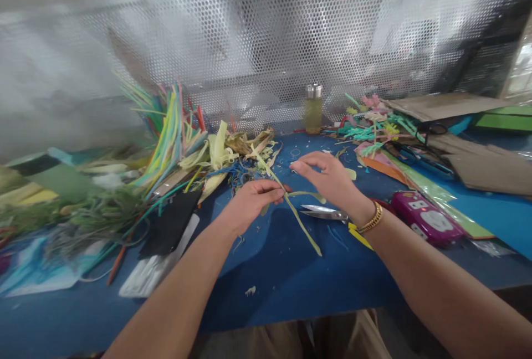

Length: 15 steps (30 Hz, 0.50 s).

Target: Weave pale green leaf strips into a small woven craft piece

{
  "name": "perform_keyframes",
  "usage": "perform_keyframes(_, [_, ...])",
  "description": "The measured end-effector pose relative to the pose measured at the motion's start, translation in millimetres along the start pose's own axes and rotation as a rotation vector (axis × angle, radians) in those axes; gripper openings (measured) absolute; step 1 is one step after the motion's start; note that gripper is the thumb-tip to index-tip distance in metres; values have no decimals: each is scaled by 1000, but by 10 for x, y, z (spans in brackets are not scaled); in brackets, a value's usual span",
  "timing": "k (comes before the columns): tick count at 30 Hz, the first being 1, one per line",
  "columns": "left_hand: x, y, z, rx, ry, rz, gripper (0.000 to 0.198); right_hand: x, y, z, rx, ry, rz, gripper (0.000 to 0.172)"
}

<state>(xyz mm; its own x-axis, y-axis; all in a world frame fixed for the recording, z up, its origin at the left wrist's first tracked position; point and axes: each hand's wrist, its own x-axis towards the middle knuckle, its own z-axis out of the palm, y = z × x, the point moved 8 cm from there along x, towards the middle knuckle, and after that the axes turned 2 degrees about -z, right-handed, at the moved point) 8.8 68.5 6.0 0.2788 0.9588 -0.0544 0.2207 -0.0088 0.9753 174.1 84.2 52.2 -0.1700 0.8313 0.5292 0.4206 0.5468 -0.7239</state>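
My left hand (255, 204) pinches a narrow pale-green strip of corn husk (301, 225) between thumb and fingers. The strip slants from the upper left down to the table's middle, and a second husk piece (306, 194) branches off to the right beside the fingertips. My right hand (330, 179), with a gold bracelet at the wrist, hovers to the right of the strip. Its thumb and fingertips come together; whatever they hold, if anything, is too small to make out. Below the right palm lie scissors (324, 213) with yellow handles, blades apart.
Corn husks (220, 148) and colourful stems (166, 126) are heaped at left, near a black phone-like slab (170, 223). A jar (313, 109) stands before the perforated metal screen (282, 54). At right are a purple device (426, 218), artificial sprigs (369, 132) and cardboard (490, 162).
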Motion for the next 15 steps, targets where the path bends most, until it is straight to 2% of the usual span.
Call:
perform_keyframes(3, [-24,-16,108,7,-98,-12,15,-80,-16,298,137,-286,56,28])
perform_keyframes(5, [-39,-25,175,-9,-158,-12,15,-131,1,410,315,-356,140,22])
perform_keyframes(7, [-40,-51,196,-46,-174,-31,17,-150,22,444,460,-344,223,17])
perform_keyframes(9, [-26,-88,165,-85,-136,-65,20,-144,27,428,528,-302,269,19])
perform_keyframes(15, [4,-89,85,-145,-34,-47,15,-117,-11,390,583,-232,286,25])
